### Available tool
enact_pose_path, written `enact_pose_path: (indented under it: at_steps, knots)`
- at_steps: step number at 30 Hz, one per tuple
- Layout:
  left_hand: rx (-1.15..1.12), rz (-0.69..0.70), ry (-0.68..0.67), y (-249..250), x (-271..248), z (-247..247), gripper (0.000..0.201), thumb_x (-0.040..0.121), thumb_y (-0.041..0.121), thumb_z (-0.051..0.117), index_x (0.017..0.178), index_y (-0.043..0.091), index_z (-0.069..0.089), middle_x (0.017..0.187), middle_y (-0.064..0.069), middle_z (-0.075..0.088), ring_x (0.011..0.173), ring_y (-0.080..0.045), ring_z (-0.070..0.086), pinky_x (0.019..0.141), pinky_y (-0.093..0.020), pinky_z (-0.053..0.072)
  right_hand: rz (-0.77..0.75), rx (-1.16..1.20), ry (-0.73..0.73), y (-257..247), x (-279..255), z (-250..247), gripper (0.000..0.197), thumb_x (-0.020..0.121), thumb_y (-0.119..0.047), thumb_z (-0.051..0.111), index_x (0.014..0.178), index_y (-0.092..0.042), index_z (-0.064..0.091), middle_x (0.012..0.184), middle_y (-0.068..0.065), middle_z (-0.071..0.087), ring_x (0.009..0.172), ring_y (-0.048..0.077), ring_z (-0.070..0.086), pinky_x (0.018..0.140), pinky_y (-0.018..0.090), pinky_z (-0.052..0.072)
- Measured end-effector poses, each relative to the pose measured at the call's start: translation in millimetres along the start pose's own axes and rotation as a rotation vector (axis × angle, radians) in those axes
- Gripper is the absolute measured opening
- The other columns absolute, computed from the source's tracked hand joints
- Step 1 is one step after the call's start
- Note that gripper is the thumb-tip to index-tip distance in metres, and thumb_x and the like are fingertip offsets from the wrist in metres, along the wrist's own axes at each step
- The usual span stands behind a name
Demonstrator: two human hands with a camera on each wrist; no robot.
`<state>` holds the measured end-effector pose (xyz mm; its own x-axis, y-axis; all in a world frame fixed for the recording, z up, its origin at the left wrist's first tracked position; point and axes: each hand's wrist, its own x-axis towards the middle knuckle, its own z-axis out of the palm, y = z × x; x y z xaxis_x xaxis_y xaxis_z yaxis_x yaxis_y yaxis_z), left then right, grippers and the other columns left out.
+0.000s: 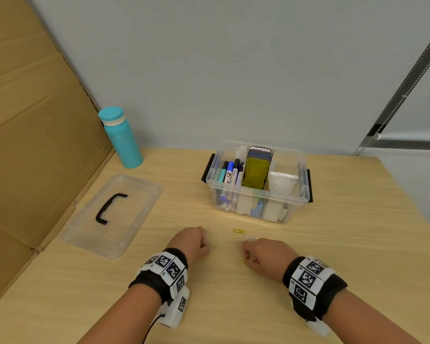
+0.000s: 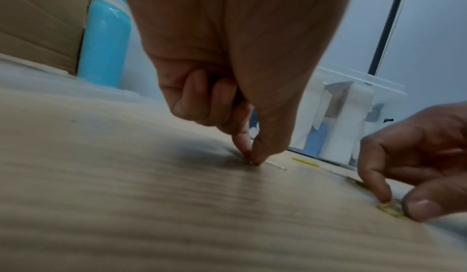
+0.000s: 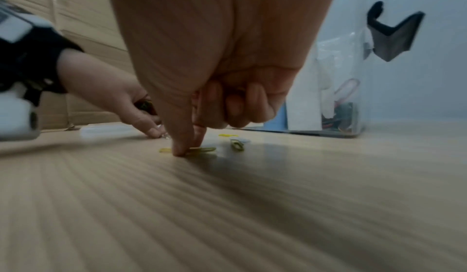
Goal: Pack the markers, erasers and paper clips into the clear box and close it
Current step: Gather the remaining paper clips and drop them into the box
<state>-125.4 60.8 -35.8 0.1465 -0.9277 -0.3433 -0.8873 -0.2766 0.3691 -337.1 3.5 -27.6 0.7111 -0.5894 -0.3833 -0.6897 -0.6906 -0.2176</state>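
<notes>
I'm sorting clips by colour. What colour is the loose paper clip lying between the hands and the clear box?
Yellow. The paper clip shows best in the head view.

Looks like an office or lab recording corner: pale wood-grain desk (image 1: 233,294) pushed against a plain grey wall (image 1: 233,70). Left of desk, flattened cardboard sheet (image 1: 23,145) propped upright as a screen; teal bottle (image 1: 121,139) at desk's back-left corner, whiteboard markers (image 1: 230,173) in a clear box (image 1: 256,194) mid-desk.

Both wrist views are smeared, so the paper clip (image 2: 276,166) under the left hand (image 1: 188,240) is barely a streak. The right hand (image 1: 265,256) hides most of its yellow clip (image 3: 199,150). The clear box (image 1: 258,194) blurs its lower contents.
</notes>
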Motion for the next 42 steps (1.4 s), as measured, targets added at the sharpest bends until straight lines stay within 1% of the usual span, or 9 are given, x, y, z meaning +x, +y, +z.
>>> enact_pose_path:
  at_steps: [7,11,15,18,23,28,31,39,42]
  knots:
    - [0.152,0.064,0.071,0.6,2.3,3.7,0.019,0.091,0.022,0.048,0.104,0.010,0.055,0.098,-0.004,0.053,0.091,-0.023,0.058,0.080,-0.032,0.048,0.078,-0.041,0.049,-10.1,7.3,9.0,0.022,0.095,-0.028,0.037,0.108,-0.013,0.047,0.087,0.004,0.048,0.073,0.021,0.044,0.065,0.031,0.036]
    - [-0.267,0.020,0.119,-18.5,-0.1,1.7,0.012,0.093,0.022,0.051,0.094,0.011,0.056,0.097,-0.005,0.060,0.084,-0.019,0.056,0.076,-0.024,0.045,0.125,0.717,0.130,12.6,11.3,9.4,0.021,0.097,-0.024,0.036,0.078,-0.022,0.045,0.072,-0.004,0.046,0.062,0.011,0.040,0.061,0.026,0.037]
    - [-0.743,-0.001,0.123,-27.6,-5.2,-4.6,0.012,0.096,0.016,0.049,0.095,0.017,0.061,0.097,0.005,0.064,0.090,-0.009,0.058,0.077,-0.019,0.041,0.081,1.804,0.119,26.3,1.6,3.5,0.026,0.087,-0.029,0.041,0.067,-0.015,0.047,0.060,0.002,0.035,0.049,0.012,0.028,0.042,0.024,0.017]
    - [-1.220,-0.098,0.096,-23.4,-5.2,-6.9,0.024,0.096,0.006,0.039,0.100,0.014,0.061,0.078,0.005,0.056,0.059,-0.008,0.043,0.056,-0.020,0.034,0.091,1.947,0.154,30.1,-0.2,2.2,0.039,0.096,-0.037,0.040,0.068,-0.013,0.051,0.059,0.004,0.044,0.046,0.013,0.035,0.037,0.023,0.020]
    - [-1.722,-0.182,-0.007,-18.8,-1.5,-13.1,0.019,0.093,0.016,0.036,0.084,0.013,0.052,0.061,0.003,0.038,0.049,-0.009,0.034,0.043,-0.021,0.028,0.291,1.699,0.243,40.1,2.7,-2.7,0.039,0.095,-0.037,0.050,0.061,-0.020,0.039,0.057,-0.002,0.030,0.048,0.012,0.029,0.039,0.021,0.025]
    - [-0.779,-0.007,0.079,-17.9,5.6,-5.8,0.022,0.092,0.030,0.057,0.073,0.018,0.056,0.063,0.015,0.050,0.060,-0.004,0.047,0.060,-0.019,0.037,0.350,0.877,0.254,43.4,-0.1,-5.8,0.031,0.085,-0.040,0.064,0.075,-0.018,0.046,0.069,-0.006,0.050,0.062,0.011,0.045,0.056,0.023,0.036]
    - [-0.277,0.126,0.028,-17.1,9.4,-0.4,0.013,0.084,0.032,0.067,0.089,0.022,0.062,0.068,0.014,0.053,0.068,-0.005,0.052,0.065,-0.020,0.039,0.354,0.491,0.127,35.6,1.7,2.2,0.028,0.081,-0.047,0.065,0.088,-0.025,0.051,0.091,-0.008,0.057,0.082,0.012,0.054,0.068,0.026,0.042]
    - [0.004,0.188,-0.017,-4.9,13.0,-3.1,0.015,0.089,0.031,0.059,0.099,0.020,0.063,0.064,0.017,0.043,0.060,0.001,0.041,0.066,-0.020,0.034,0.352,-0.004,0.046,3.8,8.3,6.9,0.028,0.097,-0.022,0.033,0.120,-0.011,0.042,0.101,0.004,0.063,0.080,0.024,0.058,0.064,0.030,0.039]
    - [-0.003,0.162,-0.051,-1.8,12.4,-3.6,0.013,0.089,0.032,0.058,0.095,0.021,0.060,0.077,0.013,0.054,0.077,-0.008,0.054,0.073,-0.023,0.043,0.296,0.297,0.066,10.0,6.7,6.6,0.015,0.097,-0.031,0.037,0.097,-0.018,0.044,0.079,-0.004,0.052,0.067,0.013,0.048,0.059,0.026,0.037]
